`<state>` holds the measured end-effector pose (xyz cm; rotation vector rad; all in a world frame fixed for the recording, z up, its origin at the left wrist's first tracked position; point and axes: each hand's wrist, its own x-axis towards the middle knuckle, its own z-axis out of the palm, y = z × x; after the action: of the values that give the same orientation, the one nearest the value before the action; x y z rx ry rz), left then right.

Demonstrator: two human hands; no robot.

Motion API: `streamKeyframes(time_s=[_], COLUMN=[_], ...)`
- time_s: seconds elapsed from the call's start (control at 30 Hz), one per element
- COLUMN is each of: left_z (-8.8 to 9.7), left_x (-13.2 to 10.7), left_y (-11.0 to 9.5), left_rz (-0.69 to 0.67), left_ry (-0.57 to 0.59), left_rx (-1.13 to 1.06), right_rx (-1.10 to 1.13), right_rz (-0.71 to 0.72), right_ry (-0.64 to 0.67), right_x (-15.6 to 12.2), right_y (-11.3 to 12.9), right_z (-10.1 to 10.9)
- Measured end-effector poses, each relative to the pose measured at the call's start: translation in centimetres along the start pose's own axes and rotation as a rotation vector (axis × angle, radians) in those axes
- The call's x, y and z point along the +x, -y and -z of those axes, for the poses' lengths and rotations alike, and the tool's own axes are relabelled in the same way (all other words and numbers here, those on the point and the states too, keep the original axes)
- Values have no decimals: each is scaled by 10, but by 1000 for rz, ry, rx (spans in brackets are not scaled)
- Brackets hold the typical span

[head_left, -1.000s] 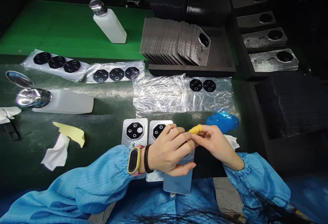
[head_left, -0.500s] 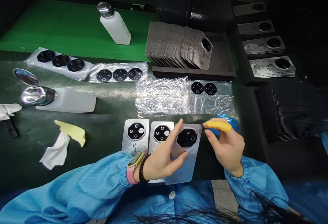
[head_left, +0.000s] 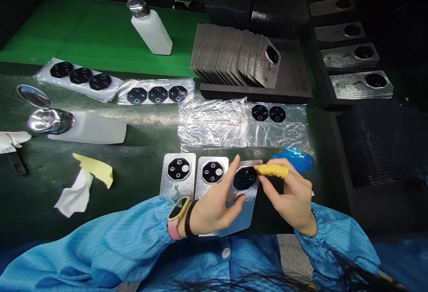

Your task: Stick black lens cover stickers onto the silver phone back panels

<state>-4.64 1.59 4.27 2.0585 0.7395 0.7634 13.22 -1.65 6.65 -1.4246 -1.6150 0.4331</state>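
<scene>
Three silvery phone back covers lie in a row at the front of the table, each with a black octagonal camera plate. My left hand [head_left: 219, 203] rests over the right-hand phone back cover [head_left: 245, 214], thumb and index finger spread below and left of its camera plate [head_left: 245, 178]. My right hand [head_left: 289, 189] wears a yellow finger cot [head_left: 273, 170] on the index finger. Its thumb and index tips come close together at that cover's upper right edge; anything between them is too small to make out. The left cover [head_left: 178, 178] and middle cover [head_left: 213, 174] lie beside it.
Clear plastic sheets [head_left: 212, 125] bear octagonal plates [head_left: 277, 114]. Blue crumpled film [head_left: 299, 159] lies behind my right hand. A black tray [head_left: 254, 92] holds stacked covers [head_left: 220, 55]. Also here are an open-lidded bottle [head_left: 88, 127], another bottle [head_left: 152, 31] and yellow paper [head_left: 95, 167].
My right hand has moved left, bringing its fingertips to the right-hand cover's edge beside the camera plate. My left hand stays on that cover. The view has shifted slightly.
</scene>
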Motion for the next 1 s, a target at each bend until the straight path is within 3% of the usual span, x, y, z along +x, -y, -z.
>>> streamKeyframes(time_s=[0.23,0.47,1.0], left_z=[0,0,4], left_x=[-1,-2,2], left_y=[1,2,-4], left_rz=[3,-12,35], left_ry=[-9,2,165], left_rx=[9,99,-53], right_rx=[77,266,388], right_rz=[-81,-307,-379], right_ry=[3,67,188], right_x=[2,6,11], right_y=[0,-1,1], right_z=[2,5,14])
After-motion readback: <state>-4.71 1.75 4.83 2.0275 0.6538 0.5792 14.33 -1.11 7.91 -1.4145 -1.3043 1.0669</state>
